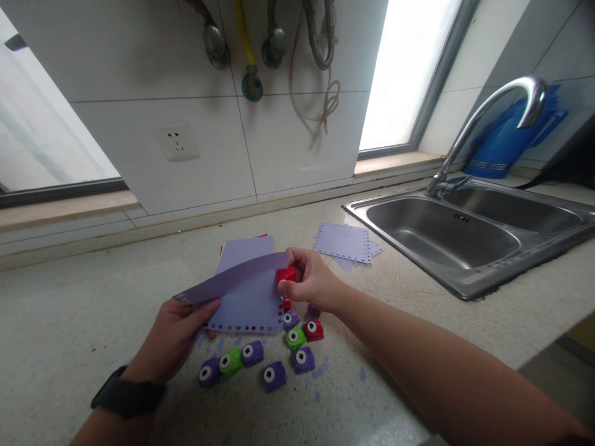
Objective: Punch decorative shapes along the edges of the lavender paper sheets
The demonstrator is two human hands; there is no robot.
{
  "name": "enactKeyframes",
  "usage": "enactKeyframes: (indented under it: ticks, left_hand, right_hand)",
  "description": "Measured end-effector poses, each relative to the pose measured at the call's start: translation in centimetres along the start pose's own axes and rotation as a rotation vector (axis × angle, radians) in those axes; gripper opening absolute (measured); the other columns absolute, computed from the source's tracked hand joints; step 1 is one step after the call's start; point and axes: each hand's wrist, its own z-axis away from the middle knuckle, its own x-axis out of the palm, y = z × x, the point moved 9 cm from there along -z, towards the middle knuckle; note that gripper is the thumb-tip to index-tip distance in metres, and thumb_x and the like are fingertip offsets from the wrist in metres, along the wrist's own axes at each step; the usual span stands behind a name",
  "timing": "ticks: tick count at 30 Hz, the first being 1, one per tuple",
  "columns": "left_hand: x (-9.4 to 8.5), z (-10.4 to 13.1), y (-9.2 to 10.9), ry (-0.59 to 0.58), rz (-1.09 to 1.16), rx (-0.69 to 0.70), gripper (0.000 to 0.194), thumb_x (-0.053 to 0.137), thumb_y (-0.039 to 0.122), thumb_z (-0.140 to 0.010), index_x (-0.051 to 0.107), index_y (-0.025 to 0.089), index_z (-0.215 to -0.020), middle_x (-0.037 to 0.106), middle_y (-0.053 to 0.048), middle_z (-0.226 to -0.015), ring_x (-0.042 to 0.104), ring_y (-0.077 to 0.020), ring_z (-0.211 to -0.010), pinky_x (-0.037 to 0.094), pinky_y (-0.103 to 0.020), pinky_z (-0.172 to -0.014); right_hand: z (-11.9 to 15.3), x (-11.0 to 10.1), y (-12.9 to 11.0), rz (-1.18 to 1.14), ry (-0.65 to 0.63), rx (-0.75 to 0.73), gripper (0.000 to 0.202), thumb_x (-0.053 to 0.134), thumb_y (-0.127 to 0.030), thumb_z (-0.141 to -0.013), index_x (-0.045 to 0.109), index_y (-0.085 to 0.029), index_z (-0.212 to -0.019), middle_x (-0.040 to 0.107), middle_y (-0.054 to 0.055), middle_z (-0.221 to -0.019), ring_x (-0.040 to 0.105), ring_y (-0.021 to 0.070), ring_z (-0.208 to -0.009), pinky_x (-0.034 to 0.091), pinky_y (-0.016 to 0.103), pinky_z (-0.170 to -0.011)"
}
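A purple paper sheet (248,303) with small shapes punched along its lower edge is held above the counter, its upper part curling over. My left hand (179,331) pinches its left side, thumb on top. At the sheet's right edge, my right hand (313,282) is closed on a red craft punch (285,276). Below the sheet lie several more punches, among them a green one (231,363), a purple one (274,376) and a red one (313,329). Behind the held sheet rests a stack of plain purple paper (246,249).
Punched purple sheets (344,240) lie at the back, left of a steel double sink (446,229) with a curved faucet (493,102). A blue jug (506,139) stands behind the sink. Purple paper scraps (320,371) dot the counter (116,291).
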Motion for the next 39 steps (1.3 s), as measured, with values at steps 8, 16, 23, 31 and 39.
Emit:
enactKeyframes:
  ticks: [8, 16, 23, 31, 39]
  left_hand:
    - [0.4, 0.2, -0.4, -0.049, -0.043, -0.066, 0.030, 0.094, 0.029, -0.063, 0.083, 0.020, -0.090, 0.078, -0.007, -0.077, 0.065, -0.0174, -0.053, 0.058, -0.028, -0.053]
    - [0.3, 0.2, -0.2, -0.050, -0.084, -0.050, 0.031, 0.095, 0.030, -0.060, 0.083, 0.019, -0.087, 0.076, -0.006, -0.070, 0.063, -0.0177, -0.051, 0.058, -0.029, -0.052]
    - [0.8, 0.2, 0.6, -0.084, -0.141, 0.016, 0.025, 0.091, 0.031, -0.067, 0.082, 0.019, -0.086, 0.076, -0.006, -0.072, 0.062, -0.0174, -0.053, 0.057, -0.029, -0.055]
    - [0.3, 0.3, 0.5, -0.088, -0.256, 0.027, 0.023, 0.090, 0.035, -0.066, 0.081, 0.019, -0.081, 0.078, -0.008, -0.074, 0.068, -0.0219, -0.056, 0.058, -0.031, -0.057]
    - [0.8, 2.1, 7.1, -0.023, -0.585, 0.314, 0.069, 0.098, 0.020, -0.045, 0.078, 0.025, -0.111, 0.078, -0.010, -0.111, 0.072, -0.0337, -0.103, 0.058, -0.039, -0.089]
  right_hand:
    - [0.7, 0.9, -1.1, 0.065, -0.025, -0.037, 0.042, 0.086, -0.011, -0.051, 0.048, -0.020, -0.068, 0.051, -0.010, -0.053, 0.042, 0.0041, -0.047, 0.034, 0.017, -0.044]
    - [0.8, 1.3, -1.4, 0.120, -0.046, -0.083, 0.037, 0.081, -0.010, -0.054, 0.048, -0.021, -0.068, 0.049, -0.010, -0.055, 0.041, 0.0045, -0.048, 0.031, 0.018, -0.044]
    - [1.0, 1.4, -1.8, 0.193, -0.059, -0.119, 0.033, 0.078, -0.013, -0.055, 0.049, -0.021, -0.069, 0.050, -0.009, -0.057, 0.040, 0.0049, -0.049, 0.029, 0.018, -0.043]
    - [1.1, 1.6, -2.0, 0.228, -0.041, -0.137, 0.037, 0.078, -0.016, -0.056, 0.043, -0.022, -0.066, 0.047, -0.010, -0.057, 0.036, 0.0046, -0.049, 0.027, 0.019, -0.043]
    - [2.6, 2.9, -5.1, 0.726, -0.084, -0.505, 0.031, 0.079, -0.020, -0.057, 0.051, -0.022, -0.070, 0.052, -0.006, -0.065, 0.045, 0.0099, -0.057, 0.037, 0.026, -0.053]
